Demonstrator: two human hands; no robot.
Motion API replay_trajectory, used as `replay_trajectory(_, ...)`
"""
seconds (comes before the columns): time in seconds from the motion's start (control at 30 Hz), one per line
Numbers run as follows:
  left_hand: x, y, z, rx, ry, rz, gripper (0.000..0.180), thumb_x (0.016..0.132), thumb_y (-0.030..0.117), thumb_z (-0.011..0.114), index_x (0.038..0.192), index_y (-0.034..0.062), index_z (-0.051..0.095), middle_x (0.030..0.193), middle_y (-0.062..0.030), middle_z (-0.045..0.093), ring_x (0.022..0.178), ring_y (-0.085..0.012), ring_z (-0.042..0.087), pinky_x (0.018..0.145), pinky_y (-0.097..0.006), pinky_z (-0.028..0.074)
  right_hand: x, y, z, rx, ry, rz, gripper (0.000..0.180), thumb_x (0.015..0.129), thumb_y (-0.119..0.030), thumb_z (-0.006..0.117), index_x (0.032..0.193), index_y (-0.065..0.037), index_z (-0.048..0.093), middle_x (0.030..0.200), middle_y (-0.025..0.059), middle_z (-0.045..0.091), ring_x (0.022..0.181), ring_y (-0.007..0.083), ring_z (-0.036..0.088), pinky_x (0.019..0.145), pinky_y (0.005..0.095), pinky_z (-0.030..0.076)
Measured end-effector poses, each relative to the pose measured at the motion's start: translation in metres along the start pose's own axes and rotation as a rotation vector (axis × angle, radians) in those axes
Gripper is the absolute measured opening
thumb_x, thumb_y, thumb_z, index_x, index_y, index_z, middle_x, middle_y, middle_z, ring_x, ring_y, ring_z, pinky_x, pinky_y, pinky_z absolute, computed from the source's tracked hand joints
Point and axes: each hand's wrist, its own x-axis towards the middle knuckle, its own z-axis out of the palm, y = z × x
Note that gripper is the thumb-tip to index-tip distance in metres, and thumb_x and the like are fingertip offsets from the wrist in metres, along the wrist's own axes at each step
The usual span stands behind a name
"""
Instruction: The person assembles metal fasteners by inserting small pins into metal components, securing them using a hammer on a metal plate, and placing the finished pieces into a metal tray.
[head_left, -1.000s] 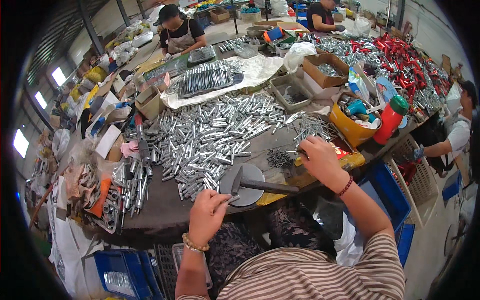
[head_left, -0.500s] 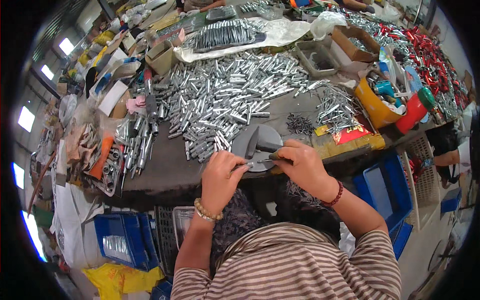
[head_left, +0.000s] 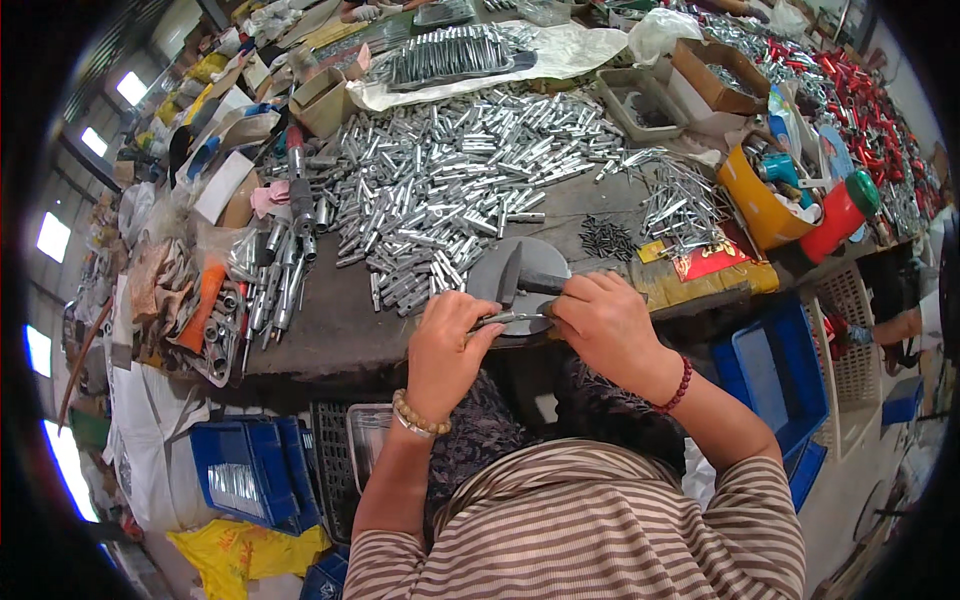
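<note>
Just above the table's near edge, my left hand (head_left: 447, 343) pinches one end of a slim silver metal rod (head_left: 522, 317) between thumb and fingers. My right hand (head_left: 612, 328) has its fingers closed on the rod's other end, which they partly hide. Directly behind the rod lies a round grey metal disc (head_left: 487, 268), with a dark upright metal piece (head_left: 511, 274) and a dark bar on it. A large heap of silver metal tubes (head_left: 450, 190) spreads beyond the disc. Small dark screws (head_left: 606, 239) lie in a pile to the right.
Thin silver rods (head_left: 682, 205) and a cut yellow container (head_left: 762, 205) stand at the right, beside a red and green bottle (head_left: 840, 215). Sockets and tools (head_left: 270, 270) crowd the left. Blue crates (head_left: 240, 470) sit below the table on both sides. Another person's arm (head_left: 900, 327) shows far right.
My hands have drawn closer together and slightly up. The silver piece in the left hand and the thin rod in the right, apart before, now form one line between my fingers.
</note>
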Motion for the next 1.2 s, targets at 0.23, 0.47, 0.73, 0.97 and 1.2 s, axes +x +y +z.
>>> replay_trajectory(0.23, 0.003, -0.004, 0.004, 0.016, 0.026, 0.008, 0.015, 0.086, 0.011, 0.079, 0.100, 0.0067, 0.074, 0.097, -0.0084, 0.065, 0.097, -0.0319, 0.063, 0.084, -0.042, 0.051, 0.003, 0.000, 0.001, 0.021, 0.028, 0.005, 0.018, 0.072, -0.007, 0.079, 0.086, -0.010, 0.069, 0.090, 0.0053, 0.059, 0.089, 0.0266, 0.064, 0.079, 0.0407, 0.049)
replay_trajectory(0.47, 0.000, -0.006, 0.006, 0.026, 0.027, 0.059, 0.010, 0.088, 0.009, 0.078, 0.097, 0.0057, 0.074, 0.093, -0.0080, 0.064, 0.094, -0.0312, 0.063, 0.082, -0.042, 0.051, 0.003, 0.003, 0.001, 0.024, -0.003, -0.004, 0.017, 0.073, -0.007, 0.079, 0.086, -0.010, 0.070, 0.089, 0.0053, 0.059, 0.089, 0.0267, 0.063, 0.079, 0.0408, 0.048)
replay_trajectory(0.73, -0.005, -0.011, 0.009, 0.010, 0.053, 0.052, 0.014, 0.088, 0.011, 0.079, 0.102, 0.0084, 0.077, 0.093, -0.0079, 0.062, 0.093, -0.0300, 0.062, 0.081, -0.042, 0.050, 0.003, 0.002, 0.002, 0.028, -0.021, -0.046, 0.009, 0.079, -0.008, 0.074, 0.086, -0.010, 0.070, 0.089, 0.0055, 0.059, 0.089, 0.0262, 0.063, 0.079, 0.0404, 0.048)
replay_trajectory(0.97, -0.004, -0.008, 0.010, 0.010, 0.049, 0.096, 0.016, 0.086, 0.008, 0.080, 0.102, 0.0084, 0.078, 0.094, -0.0082, 0.063, 0.090, -0.0298, 0.063, 0.079, -0.041, 0.051, 0.004, 0.000, 0.007, -0.049, -0.023, -0.106, 0.013, 0.076, -0.010, 0.074, 0.089, -0.011, 0.070, 0.089, 0.0035, 0.058, 0.088, 0.0244, 0.062, 0.077, 0.0388, 0.049)
replay_trajectory(1.2, -0.007, -0.010, 0.011, 0.024, 0.039, 0.028, 0.016, 0.086, 0.007, 0.080, 0.102, 0.0084, 0.079, 0.095, -0.0089, 0.064, 0.089, -0.0290, 0.065, 0.077, -0.040, 0.051, -0.005, -0.002, 0.006, -0.012, 0.094, -0.033, 0.014, 0.079, -0.011, 0.077, 0.092, -0.011, 0.072, 0.089, 0.0052, 0.060, 0.086, 0.0266, 0.065, 0.076, 0.0401, 0.052)
